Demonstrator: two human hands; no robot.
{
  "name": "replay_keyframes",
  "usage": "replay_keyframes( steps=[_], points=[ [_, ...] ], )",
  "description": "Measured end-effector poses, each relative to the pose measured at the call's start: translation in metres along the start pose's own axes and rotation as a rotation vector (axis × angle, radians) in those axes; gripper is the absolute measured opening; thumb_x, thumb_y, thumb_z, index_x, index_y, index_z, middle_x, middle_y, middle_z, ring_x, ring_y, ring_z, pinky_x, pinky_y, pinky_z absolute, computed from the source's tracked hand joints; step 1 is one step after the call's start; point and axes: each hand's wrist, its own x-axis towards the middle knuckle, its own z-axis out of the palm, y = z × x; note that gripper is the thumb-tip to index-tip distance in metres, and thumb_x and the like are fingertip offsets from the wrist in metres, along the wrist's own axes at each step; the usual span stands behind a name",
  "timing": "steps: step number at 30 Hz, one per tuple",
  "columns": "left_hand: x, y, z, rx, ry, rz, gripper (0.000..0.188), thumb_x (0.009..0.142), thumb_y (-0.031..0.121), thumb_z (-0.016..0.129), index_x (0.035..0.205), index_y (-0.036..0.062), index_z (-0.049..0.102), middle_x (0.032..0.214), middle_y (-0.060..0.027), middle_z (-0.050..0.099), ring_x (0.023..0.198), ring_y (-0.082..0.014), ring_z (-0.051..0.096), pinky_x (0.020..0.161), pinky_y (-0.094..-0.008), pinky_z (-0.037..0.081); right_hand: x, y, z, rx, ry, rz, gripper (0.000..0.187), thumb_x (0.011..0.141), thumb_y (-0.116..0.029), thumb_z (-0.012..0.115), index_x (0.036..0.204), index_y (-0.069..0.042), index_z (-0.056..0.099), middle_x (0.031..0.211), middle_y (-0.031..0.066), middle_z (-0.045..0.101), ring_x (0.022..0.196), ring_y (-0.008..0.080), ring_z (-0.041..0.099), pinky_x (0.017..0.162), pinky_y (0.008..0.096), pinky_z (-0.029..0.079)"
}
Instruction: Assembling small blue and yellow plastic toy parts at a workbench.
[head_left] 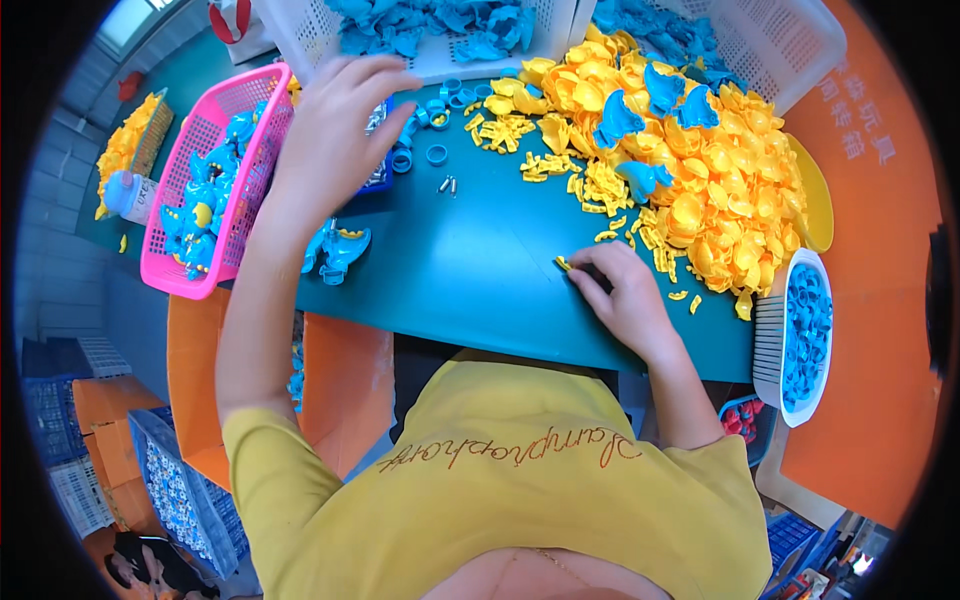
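My right hand (622,292) is over the green tabletop near its front edge. Thumb and forefinger pinch a small yellow plastic strip (562,263). My left hand (340,125) reaches far forward, fingers stretched and thumb apart, above a small dark-blue tray (383,172) of shiny metal bits, partly hidden by the hand. I see nothing held in it. Blue plastic rings (437,154) and a few small metal pins (447,186) lie to its right. Nearer me, beside my left forearm, sits a blue toy part with yellow teeth (343,252).
A big heap of yellow shells (690,170) covers the right, with small yellow strips (600,187) along its edge. A pink basket (160,235) of blue toys stands left. White crates (430,70) with blue parts line the back; a white tub (768,340) sits at right.
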Motion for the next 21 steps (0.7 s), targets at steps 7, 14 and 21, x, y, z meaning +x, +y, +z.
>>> replay_keyframes(
  steps=[7,14,21],
  points=[
    [0.091,-0.062,0.157,0.077,-0.379,-0.076,0.037,0.089,0.025,0.074,0.123,0.0106,0.073,0.125,-0.0121,0.071,0.119,-0.0338,0.063,0.102,-0.0433,0.053,-0.002,0.017,0.019,0.108,0.114,-0.013,0.019,0.092,-0.003,0.074,0.111,-0.004,0.077,0.1,0.0115,0.071,0.091,0.0264,0.069,0.079,0.0338,0.055],
    [0.083,-0.062,0.133,0.123,-0.294,0.217,0.013,0.087,0.017,0.071,0.093,0.006,0.074,0.092,-0.0134,0.07,0.1,-0.0325,0.063,0.089,-0.0451,0.054,-0.002,0.018,0.017,0.092,0.161,-0.06,0.013,0.09,-0.003,0.076,0.103,-0.002,0.078,0.096,0.0122,0.075,0.088,0.0263,0.072,0.078,0.033,0.057],
    [-0.047,0.104,0.032,-0.363,-0.302,0.167,0.014,0.076,0.006,0.076,0.081,0.0044,0.062,0.082,-0.0127,0.057,0.082,-0.0324,0.061,0.07,-0.0411,0.052,0.001,-0.008,0.002,0.386,0.176,0.145,0.015,0.091,-0.007,0.077,0.105,-0.003,0.08,0.099,0.0062,0.076,0.088,0.0125,0.069,0.072,0.0248,0.052]
  ],
)
